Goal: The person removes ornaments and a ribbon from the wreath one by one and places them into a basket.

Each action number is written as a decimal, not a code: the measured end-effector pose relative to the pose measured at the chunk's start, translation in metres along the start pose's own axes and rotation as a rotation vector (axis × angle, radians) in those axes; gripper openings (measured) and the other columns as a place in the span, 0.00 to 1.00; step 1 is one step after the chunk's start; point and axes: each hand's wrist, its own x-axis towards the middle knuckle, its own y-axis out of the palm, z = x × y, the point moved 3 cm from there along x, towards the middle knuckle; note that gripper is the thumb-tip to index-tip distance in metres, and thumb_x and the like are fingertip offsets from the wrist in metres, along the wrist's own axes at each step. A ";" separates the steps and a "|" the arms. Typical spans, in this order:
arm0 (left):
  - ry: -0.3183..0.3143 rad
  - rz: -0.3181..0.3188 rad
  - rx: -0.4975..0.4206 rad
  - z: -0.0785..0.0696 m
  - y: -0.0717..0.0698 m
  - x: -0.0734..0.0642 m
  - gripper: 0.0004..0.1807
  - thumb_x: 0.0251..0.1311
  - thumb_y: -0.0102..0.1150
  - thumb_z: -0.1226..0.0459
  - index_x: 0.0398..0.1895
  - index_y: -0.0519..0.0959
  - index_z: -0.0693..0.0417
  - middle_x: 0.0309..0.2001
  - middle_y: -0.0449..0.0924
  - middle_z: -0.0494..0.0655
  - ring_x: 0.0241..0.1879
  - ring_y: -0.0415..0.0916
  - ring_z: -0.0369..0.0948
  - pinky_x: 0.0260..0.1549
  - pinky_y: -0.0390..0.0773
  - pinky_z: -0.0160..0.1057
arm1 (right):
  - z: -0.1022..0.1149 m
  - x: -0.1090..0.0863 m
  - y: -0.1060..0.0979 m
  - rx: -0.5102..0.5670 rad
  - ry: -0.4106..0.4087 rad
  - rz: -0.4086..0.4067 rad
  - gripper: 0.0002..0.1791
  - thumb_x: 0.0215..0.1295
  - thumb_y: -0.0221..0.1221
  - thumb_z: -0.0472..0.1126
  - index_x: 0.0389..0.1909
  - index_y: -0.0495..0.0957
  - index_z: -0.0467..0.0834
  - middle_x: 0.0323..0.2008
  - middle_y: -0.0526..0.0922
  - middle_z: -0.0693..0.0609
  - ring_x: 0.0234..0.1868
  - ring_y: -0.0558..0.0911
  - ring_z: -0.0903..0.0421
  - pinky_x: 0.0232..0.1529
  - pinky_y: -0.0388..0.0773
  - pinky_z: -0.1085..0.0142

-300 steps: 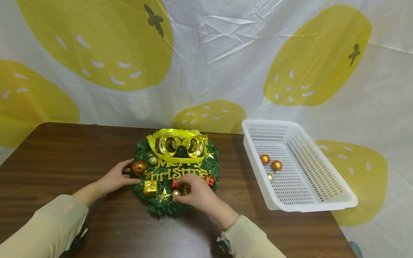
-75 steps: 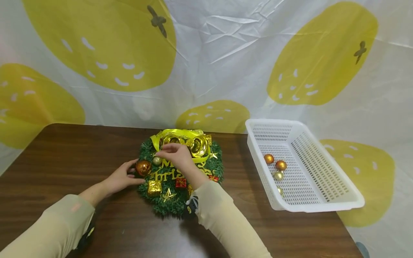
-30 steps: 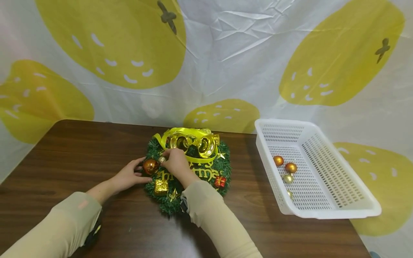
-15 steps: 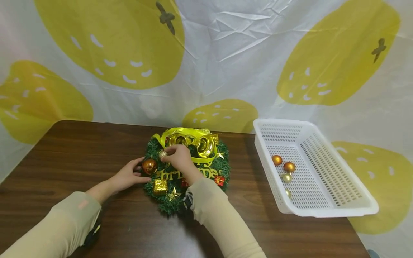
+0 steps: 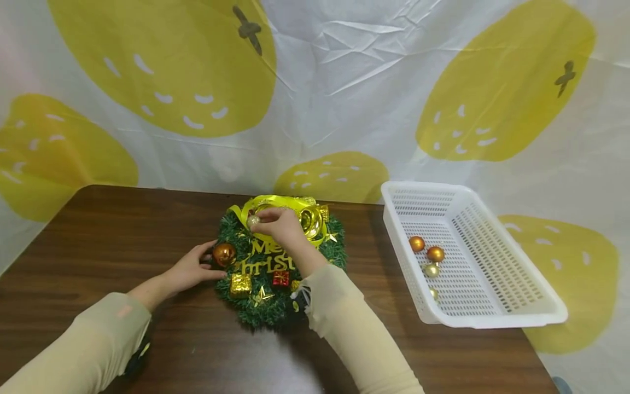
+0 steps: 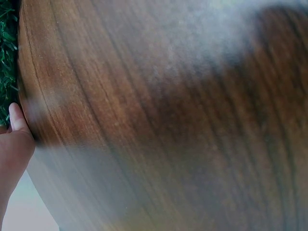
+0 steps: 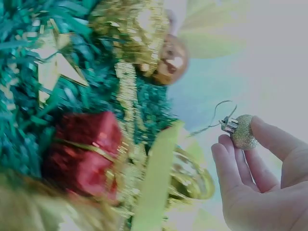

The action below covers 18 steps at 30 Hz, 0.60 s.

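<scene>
In the head view a green Christmas wreath with gold "Merry Christmas" lettering lies on the table. My right hand pinches a small gold glitter bauble between thumb and fingers over the wreath's upper left part. The right wrist view shows that bauble with its silver cap and thin wire loop, apart from the greenery. My left hand touches the wreath's left edge beside a shiny orange bauble, thumb and fingers spread. Only part of the left hand shows in the left wrist view, against the green edge.
A white perforated basket stands to the right, holding two orange baubles and two pale gold ones at its left side. Gold bells, yellow ribbon, a red gift box and a gold star decorate the wreath.
Earlier my right hand worked low on the wreath, then moved to its upper left. The glitter bauble has come up off the greenery. The basket has gained a gold bauble. My left hand stays put.
</scene>
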 end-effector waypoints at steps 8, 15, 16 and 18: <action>-0.002 0.011 -0.003 -0.002 0.000 -0.002 0.53 0.55 0.65 0.60 0.72 0.39 0.68 0.67 0.42 0.76 0.62 0.57 0.70 0.58 0.70 0.59 | 0.011 -0.008 -0.020 0.086 0.006 0.019 0.20 0.58 0.64 0.38 0.52 0.79 0.42 0.51 0.80 0.43 0.51 0.80 0.48 0.56 0.76 0.54; -0.007 0.019 0.008 -0.001 -0.001 -0.003 0.53 0.57 0.64 0.60 0.72 0.37 0.68 0.67 0.42 0.77 0.62 0.56 0.71 0.57 0.70 0.59 | 0.015 -0.014 -0.042 0.166 -0.015 0.013 0.21 0.59 0.62 0.35 0.55 0.76 0.38 0.54 0.78 0.41 0.54 0.79 0.47 0.58 0.76 0.57; -0.006 0.020 0.009 -0.001 -0.001 -0.003 0.53 0.57 0.64 0.60 0.72 0.37 0.68 0.67 0.42 0.77 0.62 0.56 0.71 0.57 0.70 0.59 | 0.015 -0.015 -0.045 0.179 -0.016 0.011 0.21 0.60 0.62 0.35 0.55 0.76 0.39 0.55 0.78 0.41 0.54 0.79 0.47 0.58 0.76 0.57; -0.003 0.022 0.013 -0.001 -0.001 -0.002 0.53 0.57 0.64 0.59 0.72 0.37 0.68 0.67 0.42 0.77 0.62 0.56 0.71 0.57 0.70 0.59 | 0.015 -0.019 -0.051 0.182 -0.016 -0.001 0.22 0.60 0.62 0.36 0.56 0.76 0.40 0.56 0.77 0.43 0.54 0.79 0.47 0.59 0.75 0.58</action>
